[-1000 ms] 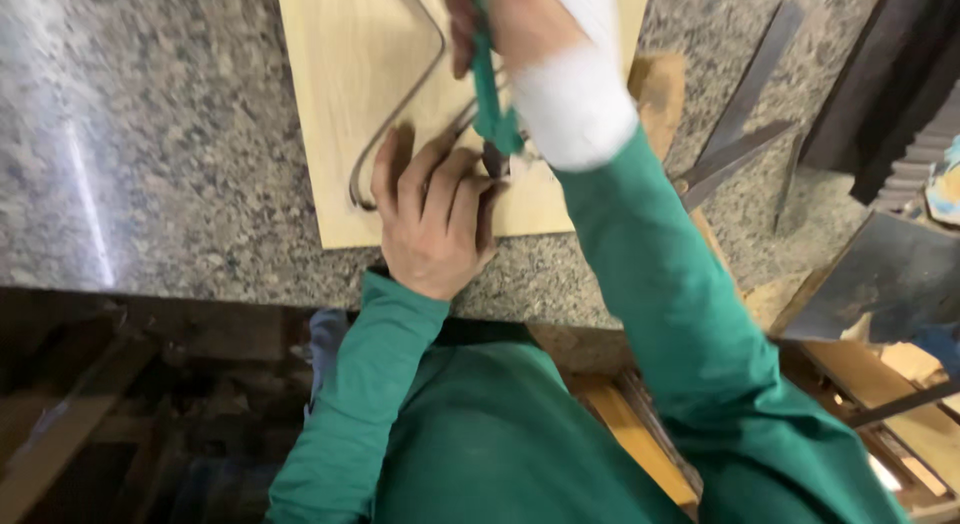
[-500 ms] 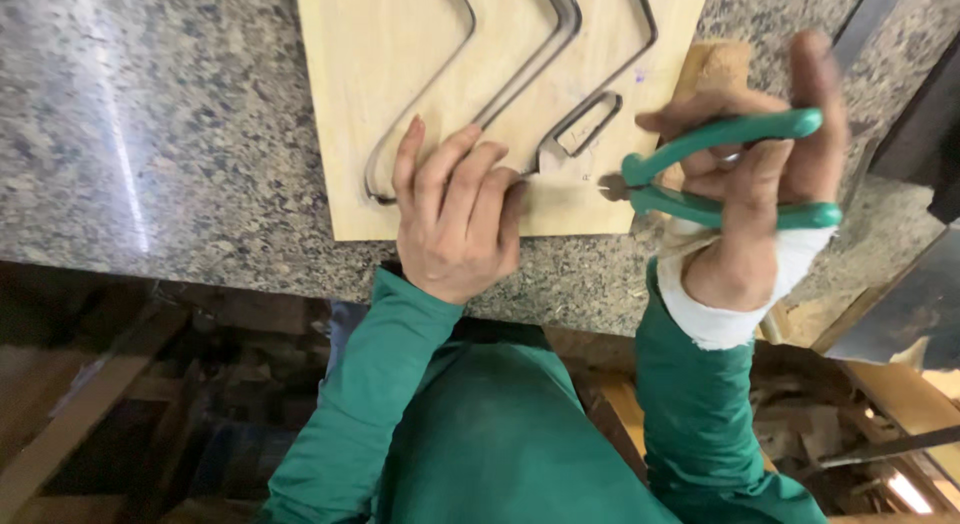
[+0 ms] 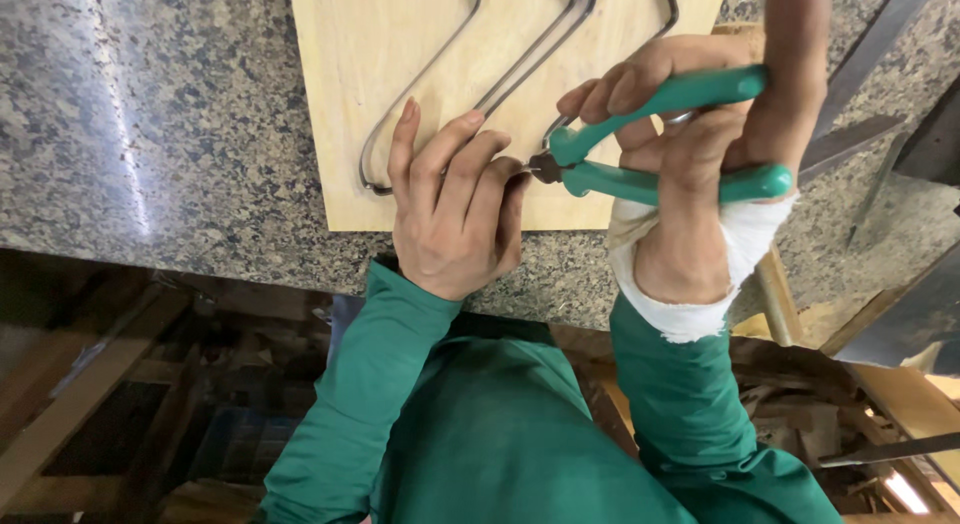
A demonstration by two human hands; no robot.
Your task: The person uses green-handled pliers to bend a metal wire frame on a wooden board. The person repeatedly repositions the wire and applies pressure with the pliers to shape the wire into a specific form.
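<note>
Head view shows the left hand (image 3: 450,209) pressed flat on the bent wire (image 3: 420,94) lying on a plywood board (image 3: 370,54) atop the granite desk (image 3: 150,134). Beside it, the right hand (image 3: 700,154) has its grip wrapped around green-handled pliers (image 3: 650,134), whose tip meets the left fingertips (image 3: 515,179).

Sleeves: long, green, plain, lower centre of frame.
Torso: same green fabric.
Left hand (image 3: 452,209): bare.
Right hand (image 3: 690,134): bare; white cloth wrap at wrist.
</note>
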